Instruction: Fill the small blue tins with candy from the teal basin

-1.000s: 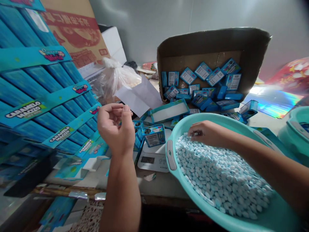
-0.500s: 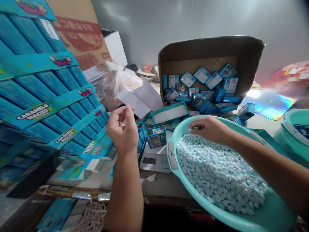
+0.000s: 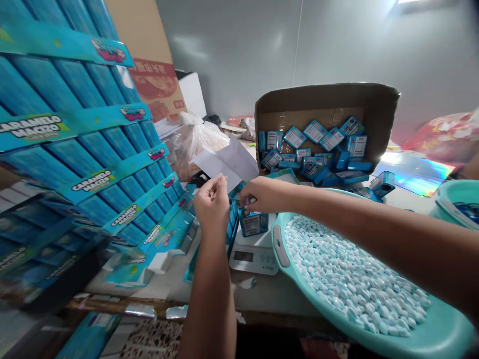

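Observation:
My right hand (image 3: pixel 267 194) is closed just above a small blue tin (image 3: pixel 255 224), with a pale candy (image 3: pixel 253 201) showing between its fingertips. The tin stands upright on a white kitchen scale (image 3: pixel 239 263), whose display I cannot read. To the left of the tin my left hand (image 3: pixel 213 202) is raised with fingers curled together; whatever they hold, if anything, is hidden. On the right, a turquoise basin (image 3: pixel 318 304) holds a heap of pale blue and white candies (image 3: pixel 348 269).
Stacked display trays (image 3: pixel 123 174) of blue boxes rise at the left. A tipped cardboard box (image 3: pixel 322 94) full of blue tins stands behind the basin. A tied plastic bag (image 3: pixel 198 137) and folded white paper (image 3: pixel 228 159) lie at the back. Another turquoise tub (image 3: pixel 449 199) is far right.
My right hand has moved left from over the basin to above the tin on the scale. My left hand stays raised with curled fingers. The camera view has shifted.

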The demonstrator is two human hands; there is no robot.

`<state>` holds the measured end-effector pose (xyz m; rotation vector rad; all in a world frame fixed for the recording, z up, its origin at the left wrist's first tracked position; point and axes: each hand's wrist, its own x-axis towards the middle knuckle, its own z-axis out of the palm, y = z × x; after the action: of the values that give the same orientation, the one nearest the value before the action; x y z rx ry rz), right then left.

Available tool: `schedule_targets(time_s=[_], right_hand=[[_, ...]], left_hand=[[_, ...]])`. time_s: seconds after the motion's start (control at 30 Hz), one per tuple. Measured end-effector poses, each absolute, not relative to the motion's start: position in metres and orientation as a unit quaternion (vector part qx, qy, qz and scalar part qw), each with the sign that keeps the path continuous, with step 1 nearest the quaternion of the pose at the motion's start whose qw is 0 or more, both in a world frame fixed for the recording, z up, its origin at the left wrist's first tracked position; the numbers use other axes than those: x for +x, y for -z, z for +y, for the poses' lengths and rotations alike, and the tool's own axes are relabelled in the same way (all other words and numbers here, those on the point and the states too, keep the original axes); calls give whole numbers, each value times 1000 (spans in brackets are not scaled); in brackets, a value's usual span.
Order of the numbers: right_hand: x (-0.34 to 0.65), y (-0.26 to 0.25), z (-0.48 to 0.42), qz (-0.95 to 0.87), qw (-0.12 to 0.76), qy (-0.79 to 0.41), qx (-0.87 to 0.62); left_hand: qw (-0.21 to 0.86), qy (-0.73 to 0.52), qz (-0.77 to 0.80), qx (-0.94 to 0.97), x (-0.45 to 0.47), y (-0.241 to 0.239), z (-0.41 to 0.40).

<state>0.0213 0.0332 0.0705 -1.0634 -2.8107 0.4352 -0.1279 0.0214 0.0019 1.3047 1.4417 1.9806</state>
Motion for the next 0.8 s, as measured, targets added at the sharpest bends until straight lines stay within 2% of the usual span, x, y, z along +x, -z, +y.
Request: schedule_targets(time_s=[0.1, 0.3, 0.53, 0.63, 0.8], right_hand=[[13, -71, 37, -933, 6, -119, -339], [11, -79, 32, -947, -32, -121, -297], [18, -68, 36, -937, 43, -168, -303], [25, -71, 32, -928, 69, -153, -332], [26, -74, 22, -912, -29, -141, -385]], left_hand=[[189, -707, 502, 461, -134, 2, 26], [195, -699, 493, 481, -135, 5, 28], [189, -695, 491, 491, -134, 2, 25], [188, -692, 491, 494, -135, 1, 24], [193, -685, 497, 497, -134, 2, 24]])
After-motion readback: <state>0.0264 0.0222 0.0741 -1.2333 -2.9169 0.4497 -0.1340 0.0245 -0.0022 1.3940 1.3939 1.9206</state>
